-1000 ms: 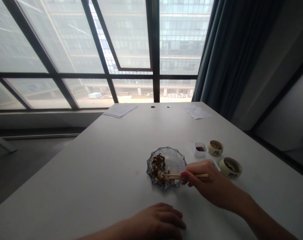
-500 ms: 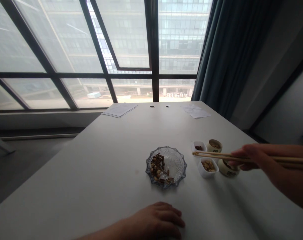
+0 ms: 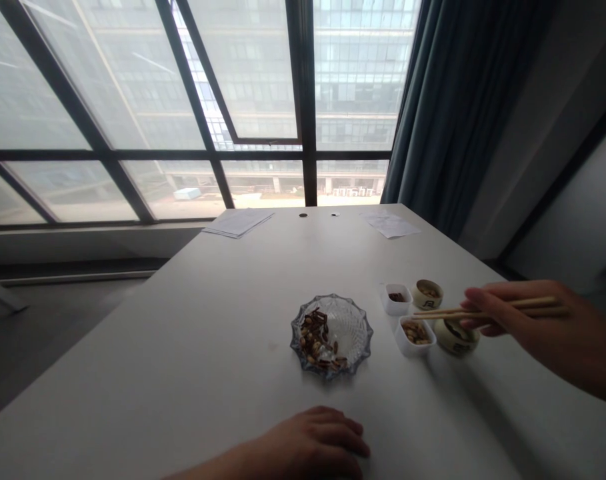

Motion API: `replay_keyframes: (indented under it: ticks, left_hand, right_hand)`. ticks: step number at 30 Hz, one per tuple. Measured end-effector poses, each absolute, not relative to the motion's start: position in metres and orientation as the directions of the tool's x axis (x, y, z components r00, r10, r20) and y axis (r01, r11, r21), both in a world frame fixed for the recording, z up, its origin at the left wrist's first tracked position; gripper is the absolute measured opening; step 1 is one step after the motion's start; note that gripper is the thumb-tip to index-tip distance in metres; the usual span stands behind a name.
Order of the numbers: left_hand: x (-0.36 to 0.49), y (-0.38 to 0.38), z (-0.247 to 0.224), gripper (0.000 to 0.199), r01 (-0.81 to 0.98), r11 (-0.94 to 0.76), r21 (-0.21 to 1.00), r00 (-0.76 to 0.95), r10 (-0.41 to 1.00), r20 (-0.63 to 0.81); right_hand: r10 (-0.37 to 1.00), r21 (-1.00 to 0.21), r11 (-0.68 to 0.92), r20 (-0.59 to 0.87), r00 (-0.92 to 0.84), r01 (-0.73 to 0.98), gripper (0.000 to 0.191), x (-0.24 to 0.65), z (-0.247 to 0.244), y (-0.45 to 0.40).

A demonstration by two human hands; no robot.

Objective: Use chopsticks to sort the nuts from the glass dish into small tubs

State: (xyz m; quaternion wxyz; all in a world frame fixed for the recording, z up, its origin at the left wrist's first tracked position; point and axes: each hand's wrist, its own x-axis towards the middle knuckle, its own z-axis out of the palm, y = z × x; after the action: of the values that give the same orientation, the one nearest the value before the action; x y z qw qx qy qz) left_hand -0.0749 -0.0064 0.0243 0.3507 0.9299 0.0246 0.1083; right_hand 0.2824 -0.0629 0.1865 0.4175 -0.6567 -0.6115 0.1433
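My right hand [image 3: 517,310] holds a pair of wooden chopsticks [image 3: 447,313], their tips over the rim of a square white cup of light brown pieces [image 3: 416,333]. Partly beneath that hand stands a cream pot with dark markings [image 3: 457,339]. Behind are a white cup of dark bits [image 3: 397,299] and a second cream pot [image 3: 427,293]. A scalloped glass bowl [image 3: 355,333] contains brown pieces, mostly on its left side. My left hand [image 3: 320,443] rests palm down on the table in front of the bowl, its fingers loosely spread and holding nothing visible.
Paper sheets [image 3: 239,222] lie at the white table's [image 3: 207,320] far left corner, and another sheet [image 3: 390,223] at the far right. Two round holes are near the back edge. Windows and a dark curtain [image 3: 433,113] stand beyond.
My right hand has drawn the chopsticks to the right; their tips moved from beside the cup of dark bits to above the cup of light brown pieces. My left hand stays put.
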Motion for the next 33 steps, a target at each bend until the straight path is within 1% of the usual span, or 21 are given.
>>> replay_keyframes:
  ticks: [3,6,8,10,13,15,17,20,25,30,33]
  left_hand:
    - [-0.075,-0.007,0.026,0.025,-0.024,-0.753,0.657,0.975,0.129,0.183]
    - [-0.074,-0.008,0.027,0.024,-0.024,-0.759,0.650,0.973,0.132,0.189]
    - [-0.074,-0.008,0.028,0.023,-0.025,-0.765,0.643,0.973,0.129,0.192]
    - [-0.075,-0.008,0.027,0.022,-0.026,-0.770,0.637,0.973,0.126,0.192]
    - [-0.075,-0.008,0.026,0.021,-0.029,-0.772,0.634,0.972,0.126,0.198]
    - [-0.076,-0.008,0.025,0.022,-0.031,-0.773,0.634,0.971,0.126,0.201]
    - [-0.076,-0.008,0.025,0.022,-0.040,-0.778,0.627,0.969,0.124,0.216]
    - [-0.075,-0.007,0.026,0.021,-0.043,-0.788,0.614,0.969,0.117,0.218]
    - [-0.075,-0.008,0.027,0.022,-0.041,-0.777,0.628,0.967,0.127,0.221]
    - [-0.075,-0.009,0.024,0.021,-0.052,-0.776,0.628,0.963,0.126,0.236]
    - [-0.075,-0.008,0.025,0.019,-0.056,-0.783,0.620,0.963,0.121,0.240]
  right_hand:
    - [0.925,-0.688,0.023,0.291,0.247,0.725,0.043,0.278,0.191,-0.067]
    - [0.889,-0.731,0.024,0.328,0.320,0.682,0.048,0.264,0.193,-0.068]
    - [0.886,-0.763,0.052,0.333,0.323,0.645,0.047,0.252,0.191,-0.065]
    - [0.923,-0.779,0.097,0.304,0.237,0.619,0.044,0.238,0.187,-0.061]
    - [0.973,-0.778,0.179,0.230,0.009,0.602,0.042,0.217,0.179,-0.054]
    - [0.968,-0.757,0.251,0.209,-0.140,0.604,0.042,0.204,0.173,-0.049]
    - [0.950,-0.737,0.305,0.191,-0.247,0.603,0.043,0.193,0.167,-0.044]
    - [0.939,-0.740,0.321,0.164,-0.303,0.592,0.044,0.184,0.157,-0.036]
    - [0.916,-0.753,0.355,0.164,-0.365,0.554,0.036,0.179,0.145,-0.027]
    - [0.918,-0.761,0.346,0.154,-0.365,0.549,0.036,0.173,0.140,-0.025]
    - [0.931,-0.756,0.317,0.133,-0.340,0.573,0.040,0.169,0.137,-0.023]
